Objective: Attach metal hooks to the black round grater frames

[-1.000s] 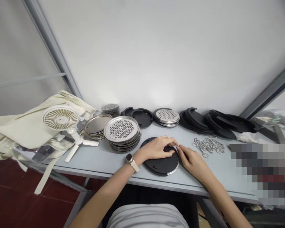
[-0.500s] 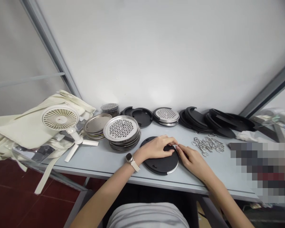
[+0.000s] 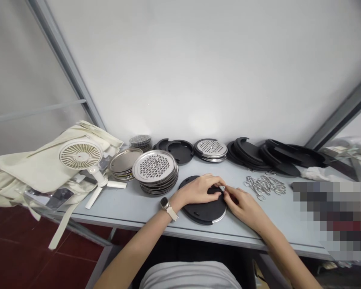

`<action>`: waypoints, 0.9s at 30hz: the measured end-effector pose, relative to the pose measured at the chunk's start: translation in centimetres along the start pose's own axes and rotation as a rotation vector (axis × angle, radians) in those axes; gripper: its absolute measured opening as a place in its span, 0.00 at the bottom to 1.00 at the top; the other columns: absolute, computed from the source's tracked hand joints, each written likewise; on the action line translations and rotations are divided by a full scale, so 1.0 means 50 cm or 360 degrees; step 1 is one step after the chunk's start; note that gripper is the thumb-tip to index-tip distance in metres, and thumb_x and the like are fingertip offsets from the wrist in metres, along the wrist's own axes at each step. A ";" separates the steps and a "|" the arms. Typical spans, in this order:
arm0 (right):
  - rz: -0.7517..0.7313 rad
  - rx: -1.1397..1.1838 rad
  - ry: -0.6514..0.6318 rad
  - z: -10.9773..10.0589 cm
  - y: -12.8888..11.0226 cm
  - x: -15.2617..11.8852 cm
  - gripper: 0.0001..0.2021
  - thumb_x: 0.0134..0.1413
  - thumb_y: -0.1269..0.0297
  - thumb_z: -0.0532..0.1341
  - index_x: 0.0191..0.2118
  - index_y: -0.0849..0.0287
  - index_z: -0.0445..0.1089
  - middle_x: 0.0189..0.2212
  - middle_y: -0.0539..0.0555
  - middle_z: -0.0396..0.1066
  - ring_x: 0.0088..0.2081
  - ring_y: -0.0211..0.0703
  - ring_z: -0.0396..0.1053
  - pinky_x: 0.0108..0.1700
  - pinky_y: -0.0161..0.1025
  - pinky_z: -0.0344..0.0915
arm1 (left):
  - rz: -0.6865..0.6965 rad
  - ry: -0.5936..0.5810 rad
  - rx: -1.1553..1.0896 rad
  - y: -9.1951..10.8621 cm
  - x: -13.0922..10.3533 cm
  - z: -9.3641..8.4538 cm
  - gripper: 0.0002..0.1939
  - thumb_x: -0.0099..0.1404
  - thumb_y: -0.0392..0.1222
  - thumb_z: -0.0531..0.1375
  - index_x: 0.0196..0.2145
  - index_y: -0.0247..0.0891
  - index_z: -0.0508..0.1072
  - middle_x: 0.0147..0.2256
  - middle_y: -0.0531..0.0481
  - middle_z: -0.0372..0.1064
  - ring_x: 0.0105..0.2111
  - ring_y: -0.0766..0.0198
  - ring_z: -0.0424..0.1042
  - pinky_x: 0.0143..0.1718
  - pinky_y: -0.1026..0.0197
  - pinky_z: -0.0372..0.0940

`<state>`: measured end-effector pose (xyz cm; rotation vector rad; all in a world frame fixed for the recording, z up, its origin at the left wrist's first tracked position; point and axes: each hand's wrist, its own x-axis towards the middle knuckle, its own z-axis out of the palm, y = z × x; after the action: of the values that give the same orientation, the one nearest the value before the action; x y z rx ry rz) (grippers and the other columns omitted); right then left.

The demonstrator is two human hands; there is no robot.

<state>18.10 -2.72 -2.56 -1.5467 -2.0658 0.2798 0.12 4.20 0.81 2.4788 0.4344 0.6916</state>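
A black round plate (image 3: 203,208) lies flat near the table's front edge, a silver metal rim showing at its lower right. My left hand (image 3: 200,190), with a watch at the wrist, lies over it, thumb and fingers closed on its upper right part. At that same edge my right hand (image 3: 239,202) has thumb and fingertips pinched together, almost touching the left fingertips. A bright bit of metal shows between the hands; whether it is a separate piece or the rim I cannot tell. To the right lies a pile of wire clips (image 3: 264,186).
Stacked metal grater discs (image 3: 155,166) and plain metal discs (image 3: 125,159) stand on the left, beside a white fan (image 3: 81,155) and a cream bag (image 3: 48,168). Black round holders (image 3: 252,152) and a perforated disc (image 3: 212,147) line the wall. A blurred patch covers the right.
The view has shifted slightly, so everything sits a little lower in the picture. My hands keep their place at the plate's edge, with only small finger movement.
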 end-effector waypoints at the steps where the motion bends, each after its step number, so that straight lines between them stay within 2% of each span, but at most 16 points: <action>1: 0.0000 -0.0006 0.0010 0.000 0.000 0.000 0.13 0.61 0.61 0.47 0.27 0.56 0.61 0.19 0.50 0.67 0.24 0.42 0.64 0.32 0.37 0.56 | 0.0006 0.0004 -0.0001 0.000 0.000 0.000 0.14 0.60 0.31 0.57 0.44 0.38 0.67 0.41 0.47 0.69 0.44 0.60 0.67 0.47 0.59 0.62; 8: 0.0055 0.0023 0.0023 0.003 0.003 -0.001 0.11 0.60 0.62 0.48 0.30 0.56 0.62 0.21 0.50 0.66 0.26 0.42 0.64 0.30 0.36 0.56 | 0.0033 0.0005 0.0003 -0.005 0.000 0.004 0.13 0.60 0.32 0.56 0.44 0.38 0.67 0.41 0.47 0.69 0.43 0.60 0.67 0.47 0.58 0.62; 16: 0.0066 0.0014 0.0058 0.007 0.007 -0.002 0.12 0.61 0.61 0.47 0.28 0.55 0.60 0.20 0.50 0.65 0.24 0.42 0.64 0.27 0.35 0.55 | 0.0068 0.0006 0.0095 -0.001 0.000 0.001 0.11 0.61 0.33 0.55 0.43 0.37 0.66 0.41 0.47 0.67 0.45 0.60 0.66 0.48 0.59 0.62; 22: -0.0018 -0.0059 0.0039 0.004 0.007 -0.001 0.12 0.63 0.62 0.44 0.34 0.55 0.62 0.24 0.52 0.68 0.28 0.44 0.67 0.30 0.37 0.58 | 0.0047 0.0078 0.0334 -0.005 -0.003 0.004 0.11 0.62 0.39 0.57 0.43 0.36 0.67 0.41 0.46 0.66 0.46 0.59 0.65 0.49 0.59 0.61; 27: 0.0013 -0.0076 0.0017 0.007 0.008 0.002 0.12 0.63 0.62 0.44 0.32 0.55 0.59 0.23 0.52 0.66 0.27 0.45 0.66 0.31 0.37 0.57 | -0.0033 0.0158 0.0525 -0.002 -0.003 0.003 0.11 0.61 0.45 0.59 0.39 0.36 0.68 0.38 0.48 0.65 0.43 0.59 0.65 0.48 0.58 0.61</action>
<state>18.23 -2.44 -3.01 -1.5817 -2.0725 0.2264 0.07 4.14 0.58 2.7491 0.6573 0.7912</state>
